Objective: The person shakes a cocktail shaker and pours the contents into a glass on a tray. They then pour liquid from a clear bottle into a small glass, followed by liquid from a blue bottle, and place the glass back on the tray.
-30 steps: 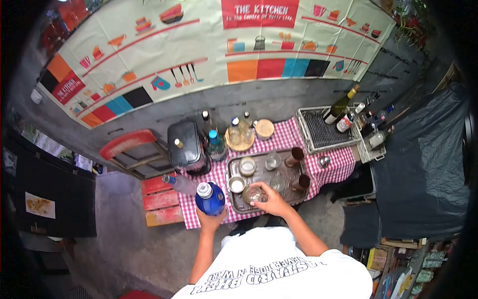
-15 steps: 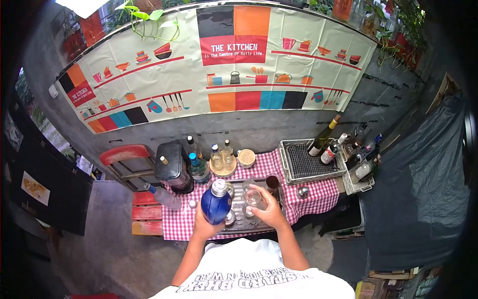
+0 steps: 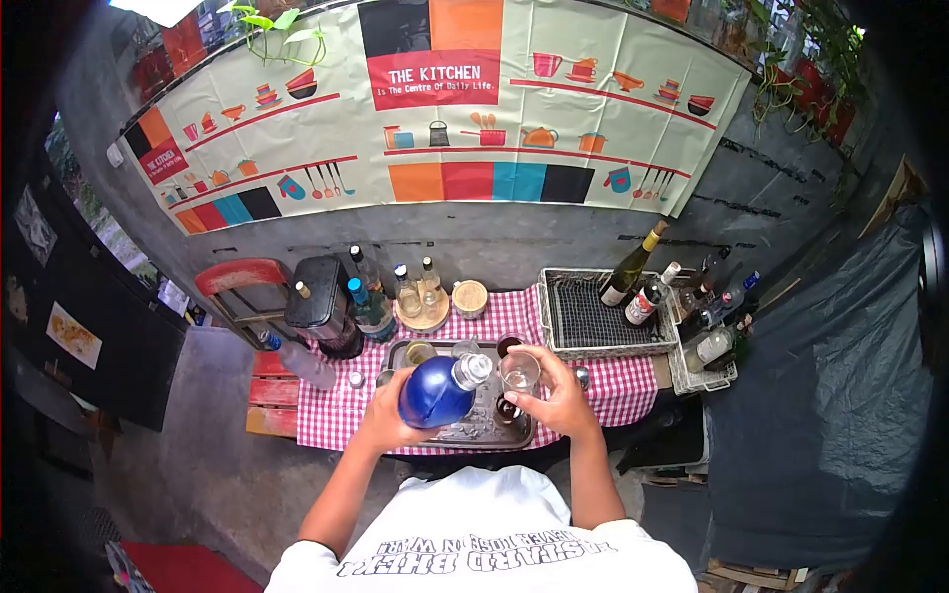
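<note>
My left hand [image 3: 384,420] is wrapped round a blue bottle [image 3: 433,395], which leans to the right with its clear neck toward a glass. My right hand [image 3: 565,397] grips that clear drinking glass [image 3: 519,370] between thumb and fingers, close beside the bottle's mouth. Both are held over a dark metal tray [image 3: 476,431] on the checked tablecloth. Small glasses stand at the tray's back edge, one with a yellowish tint [image 3: 420,352]. A dark-coloured glass [image 3: 508,409] shows under my right hand.
Behind the tray, small bottles [image 3: 407,293] stand on a round wooden board, with a tan-topped cup [image 3: 471,296] alongside. A black lidded container [image 3: 318,296] and a blue-capped bottle [image 3: 372,314] are at back left. A wire-lined basket [image 3: 578,314] with bottles sits right.
The blue bottle has tipped to the right, its mouth now near the glass. My view has shifted, so the table's things appear a little further left and higher.
</note>
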The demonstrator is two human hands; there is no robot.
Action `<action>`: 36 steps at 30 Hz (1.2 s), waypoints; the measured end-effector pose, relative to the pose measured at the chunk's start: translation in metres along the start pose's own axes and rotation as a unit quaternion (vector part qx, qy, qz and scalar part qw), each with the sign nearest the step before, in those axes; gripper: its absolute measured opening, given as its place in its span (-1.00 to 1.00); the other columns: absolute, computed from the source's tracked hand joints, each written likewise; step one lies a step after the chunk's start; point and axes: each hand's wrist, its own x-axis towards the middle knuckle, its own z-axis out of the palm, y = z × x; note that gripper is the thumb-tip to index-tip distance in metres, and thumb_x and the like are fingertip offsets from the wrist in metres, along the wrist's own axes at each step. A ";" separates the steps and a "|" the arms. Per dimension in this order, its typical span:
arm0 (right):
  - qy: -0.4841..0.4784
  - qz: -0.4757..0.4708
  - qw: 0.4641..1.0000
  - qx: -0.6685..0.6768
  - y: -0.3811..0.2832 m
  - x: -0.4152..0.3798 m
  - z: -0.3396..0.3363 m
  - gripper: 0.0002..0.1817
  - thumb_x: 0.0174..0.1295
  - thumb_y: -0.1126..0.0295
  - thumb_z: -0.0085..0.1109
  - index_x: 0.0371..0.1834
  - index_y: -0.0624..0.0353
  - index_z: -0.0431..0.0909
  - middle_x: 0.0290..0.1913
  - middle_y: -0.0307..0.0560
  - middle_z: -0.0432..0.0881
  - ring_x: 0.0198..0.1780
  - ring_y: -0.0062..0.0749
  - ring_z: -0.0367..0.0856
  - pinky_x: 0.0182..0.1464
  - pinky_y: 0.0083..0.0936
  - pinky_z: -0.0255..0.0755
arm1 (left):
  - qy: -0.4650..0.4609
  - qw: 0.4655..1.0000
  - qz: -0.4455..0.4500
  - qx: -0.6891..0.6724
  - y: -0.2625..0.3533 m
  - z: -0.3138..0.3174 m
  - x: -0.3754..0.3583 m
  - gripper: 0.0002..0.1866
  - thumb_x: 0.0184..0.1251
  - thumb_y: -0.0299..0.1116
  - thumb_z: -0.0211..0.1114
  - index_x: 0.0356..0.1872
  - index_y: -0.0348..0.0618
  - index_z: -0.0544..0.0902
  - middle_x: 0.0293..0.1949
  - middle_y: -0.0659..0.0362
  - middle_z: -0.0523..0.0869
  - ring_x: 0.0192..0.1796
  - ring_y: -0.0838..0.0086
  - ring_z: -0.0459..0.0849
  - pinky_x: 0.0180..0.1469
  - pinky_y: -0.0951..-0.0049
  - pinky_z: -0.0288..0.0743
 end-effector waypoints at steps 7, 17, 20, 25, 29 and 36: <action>-0.029 -0.053 0.995 -0.073 -0.024 -0.001 -0.020 -0.36 0.08 0.39 0.50 0.25 0.24 0.46 0.08 -0.04 0.62 0.13 -0.38 0.61 0.21 -0.42 0.46 | -0.030 0.995 0.044 0.080 0.039 -0.024 0.030 -0.13 -0.40 -0.20 0.66 0.13 -0.17 0.51 -0.13 -0.04 0.76 -0.10 0.11 0.79 0.00 0.24 0.63; -0.014 -0.070 0.990 -0.121 -0.033 -0.015 -0.040 -0.34 0.02 0.43 0.52 0.25 0.24 0.48 0.10 -0.04 0.62 0.15 -0.38 0.61 0.24 -0.40 0.46 | -0.093 0.971 0.111 0.192 0.064 -0.035 0.054 -0.15 -0.40 -0.21 0.63 0.11 -0.27 0.55 -0.12 -0.08 0.74 -0.06 0.06 0.76 0.01 0.20 0.62; -0.006 -0.062 0.991 -0.115 -0.031 -0.020 -0.042 -0.33 0.03 0.38 0.52 0.25 0.23 0.47 0.12 0.00 0.62 0.15 -0.30 0.62 0.22 -0.36 0.47 | -0.112 0.965 0.113 0.209 0.066 -0.033 0.056 -0.14 -0.40 -0.19 0.64 0.12 -0.26 0.55 -0.12 -0.07 0.74 -0.07 0.06 0.76 0.00 0.19 0.62; -0.010 -0.057 0.993 -0.103 -0.035 -0.024 -0.046 -0.34 0.05 0.33 0.51 0.24 0.20 0.47 0.13 0.03 0.62 0.15 -0.21 0.62 0.20 -0.31 0.47 | -0.124 0.960 0.114 0.223 0.069 -0.034 0.059 -0.13 -0.40 -0.18 0.65 0.12 -0.26 0.54 -0.13 -0.07 0.74 -0.07 0.06 0.75 0.01 0.18 0.61; -0.002 -0.063 0.991 -0.117 -0.032 -0.026 -0.047 -0.35 0.05 0.34 0.50 0.24 0.19 0.47 0.12 0.02 0.62 0.14 -0.20 0.63 0.19 -0.31 0.47 | -0.126 0.958 0.119 0.229 0.072 -0.036 0.061 -0.13 -0.45 -0.20 0.69 0.09 -0.22 0.55 -0.14 -0.05 0.74 -0.07 0.05 0.75 0.00 0.19 0.60; -0.010 -0.069 0.989 -0.130 -0.031 -0.026 -0.048 -0.36 0.06 0.37 0.49 0.25 0.20 0.47 0.09 0.03 0.63 0.11 -0.21 0.65 0.17 -0.31 0.48 | -0.142 0.949 0.111 0.258 0.073 -0.038 0.064 -0.14 -0.43 -0.19 0.68 0.09 -0.23 0.55 -0.17 -0.06 0.74 -0.10 0.05 0.75 -0.02 0.19 0.60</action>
